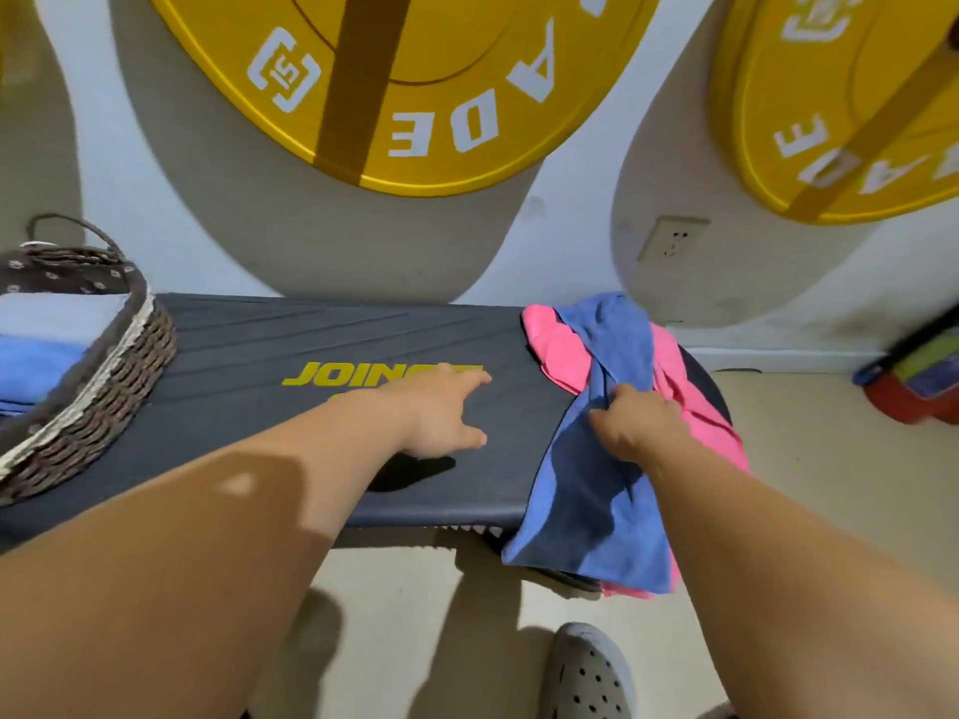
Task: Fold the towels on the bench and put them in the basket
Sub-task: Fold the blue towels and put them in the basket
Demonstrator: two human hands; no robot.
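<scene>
A dark bench (270, 350) with yellow lettering runs across the view. At its right end a blue towel (597, 500) lies crumpled over a pink towel (560, 355) and hangs over the front edge. My right hand (641, 425) pinches a fold of the blue towel. Fingers spread, my left hand (441, 412) hovers over the bench's middle and holds nothing. A woven basket (119, 376) stands on the bench's left end, with folded grey and blue towels (46, 339) inside.
Two yellow weight plates (415, 85) hang on the wall behind the bench, with a wall socket (672, 243) between them. A red container (913, 391) sits on the floor at the right. My grey shoe (589, 672) is below the bench.
</scene>
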